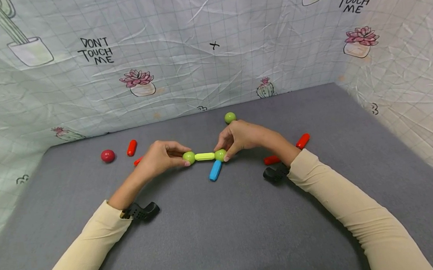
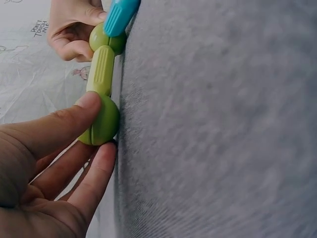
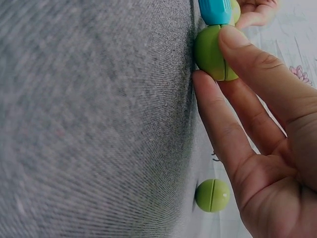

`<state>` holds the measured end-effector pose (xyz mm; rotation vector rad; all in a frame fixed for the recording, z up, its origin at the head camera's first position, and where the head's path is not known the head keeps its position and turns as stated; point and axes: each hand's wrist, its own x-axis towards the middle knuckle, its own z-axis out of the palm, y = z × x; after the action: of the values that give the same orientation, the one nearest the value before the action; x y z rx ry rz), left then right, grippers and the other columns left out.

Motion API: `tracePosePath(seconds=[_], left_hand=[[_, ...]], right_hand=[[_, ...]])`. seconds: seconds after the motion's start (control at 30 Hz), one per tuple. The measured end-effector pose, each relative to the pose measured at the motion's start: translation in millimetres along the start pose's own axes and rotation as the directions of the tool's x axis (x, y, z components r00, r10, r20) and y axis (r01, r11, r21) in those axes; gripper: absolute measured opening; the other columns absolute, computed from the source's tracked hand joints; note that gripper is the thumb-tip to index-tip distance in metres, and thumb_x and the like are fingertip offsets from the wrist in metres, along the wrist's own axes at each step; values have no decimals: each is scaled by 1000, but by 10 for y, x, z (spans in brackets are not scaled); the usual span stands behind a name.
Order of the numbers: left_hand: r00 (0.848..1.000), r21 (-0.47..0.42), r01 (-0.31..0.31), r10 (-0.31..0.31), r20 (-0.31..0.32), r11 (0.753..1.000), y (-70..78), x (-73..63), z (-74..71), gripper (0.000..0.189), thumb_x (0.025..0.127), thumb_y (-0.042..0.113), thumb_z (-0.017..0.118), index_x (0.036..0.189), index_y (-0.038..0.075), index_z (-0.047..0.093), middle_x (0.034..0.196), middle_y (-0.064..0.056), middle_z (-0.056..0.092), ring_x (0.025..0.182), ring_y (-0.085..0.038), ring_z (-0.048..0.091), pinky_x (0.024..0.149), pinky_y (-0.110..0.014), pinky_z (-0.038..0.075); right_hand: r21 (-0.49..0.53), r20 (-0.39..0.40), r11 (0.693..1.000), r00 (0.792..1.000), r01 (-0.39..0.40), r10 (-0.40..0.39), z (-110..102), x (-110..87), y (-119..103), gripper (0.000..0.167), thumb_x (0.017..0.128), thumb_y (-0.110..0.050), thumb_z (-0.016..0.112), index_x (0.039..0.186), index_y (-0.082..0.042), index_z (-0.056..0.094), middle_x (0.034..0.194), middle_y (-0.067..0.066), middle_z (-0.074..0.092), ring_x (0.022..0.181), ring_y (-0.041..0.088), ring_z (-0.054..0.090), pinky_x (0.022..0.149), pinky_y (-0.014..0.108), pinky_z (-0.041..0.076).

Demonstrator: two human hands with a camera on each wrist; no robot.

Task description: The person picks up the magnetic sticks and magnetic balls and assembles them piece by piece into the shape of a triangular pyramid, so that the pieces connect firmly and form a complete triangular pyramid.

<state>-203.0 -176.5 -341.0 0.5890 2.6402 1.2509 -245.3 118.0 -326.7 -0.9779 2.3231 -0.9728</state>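
Note:
My left hand [image 1: 160, 159] pinches a green ball [image 1: 189, 157] between thumb and fingers, close over the grey table. A second green ball [image 1: 220, 155] is held the same way by my right hand [image 1: 242, 139]. Between the two balls runs a yellow-green rod [image 1: 204, 156], meeting a ball at each end. From the right-hand ball a blue rod [image 1: 215, 170] points toward the near side of the table. In the left wrist view the yellow-green rod [image 2: 101, 71] and the blue rod [image 2: 120, 17] both meet the far green ball [image 2: 99, 40].
Behind my right hand lies a loose green ball [image 1: 230, 117]. A red ball [image 1: 108, 156] and a red rod [image 1: 131, 148] sit at the left, another red piece [image 1: 138, 161] partly behind my left hand. Red rods [image 1: 302, 141] lie by my right forearm. A printed cloth [image 1: 179, 49] hangs behind.

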Motion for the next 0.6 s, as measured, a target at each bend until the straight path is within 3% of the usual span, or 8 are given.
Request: tracePosePath(seconds=[0.27, 0.6], left_hand=[[999, -1, 24, -24, -35, 1000, 28, -29, 43, 36, 76, 9, 91, 110, 6, 79, 103, -9, 78, 94, -20, 74, 74, -22, 56], [998, 93, 49, -44, -47, 994, 110, -42, 45, 34, 74, 11, 92, 106, 7, 81, 99, -6, 79, 90, -18, 74, 70, -23, 56]], right_hand=[[-6, 4, 1000, 1000, 10, -10, 9, -18, -15, 29, 79, -6, 87, 106, -9, 79, 105, 3, 78, 97, 13, 74, 80, 28, 59], [-17, -10, 1000, 1000, 23, -23, 30, -39, -47, 27, 78, -5, 87, 103, -9, 78, 104, 3, 78, 96, 13, 74, 79, 27, 58]])
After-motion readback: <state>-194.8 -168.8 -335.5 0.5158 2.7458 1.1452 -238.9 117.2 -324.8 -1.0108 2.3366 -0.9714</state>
